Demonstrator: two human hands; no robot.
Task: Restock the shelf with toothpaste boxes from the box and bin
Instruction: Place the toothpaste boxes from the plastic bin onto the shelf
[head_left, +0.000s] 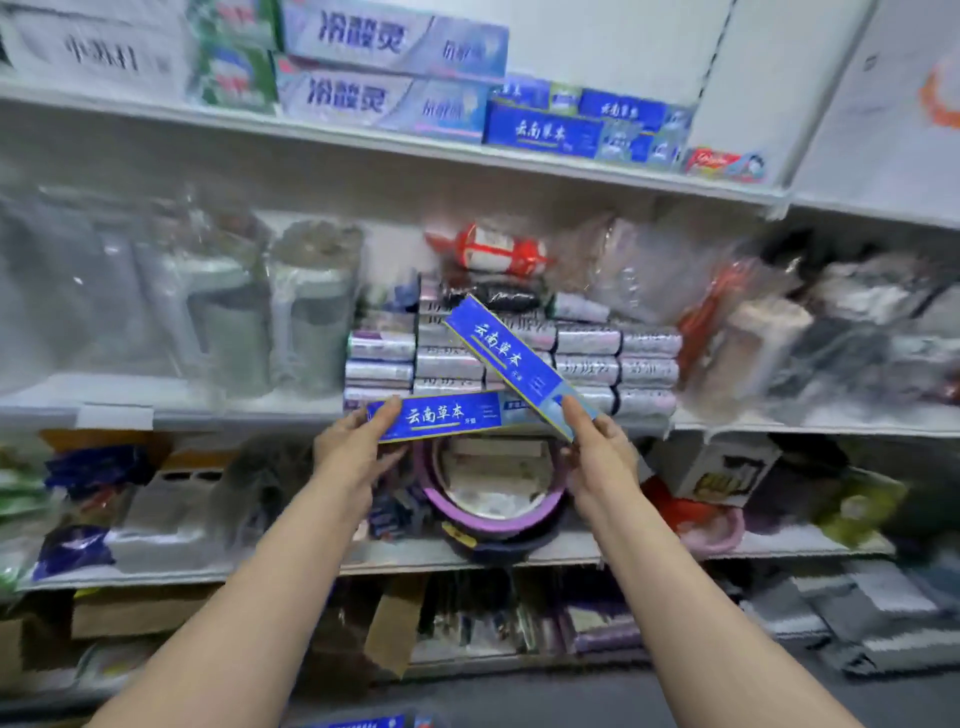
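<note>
Stocked shelves, each hand pinching blue toothpaste box

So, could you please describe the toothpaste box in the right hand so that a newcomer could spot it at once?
Start at the middle shelf, where grey-white packs are stacked at its centre. In front of that stack the right hand pinches a blue toothpaste box. Unlike the near-level blue box in the left hand, it tilts steeply up to the left.

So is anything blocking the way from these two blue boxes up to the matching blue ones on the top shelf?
Nothing visible does. The left hand and right hand hold blue boxes in open air below the blue stack.
</note>
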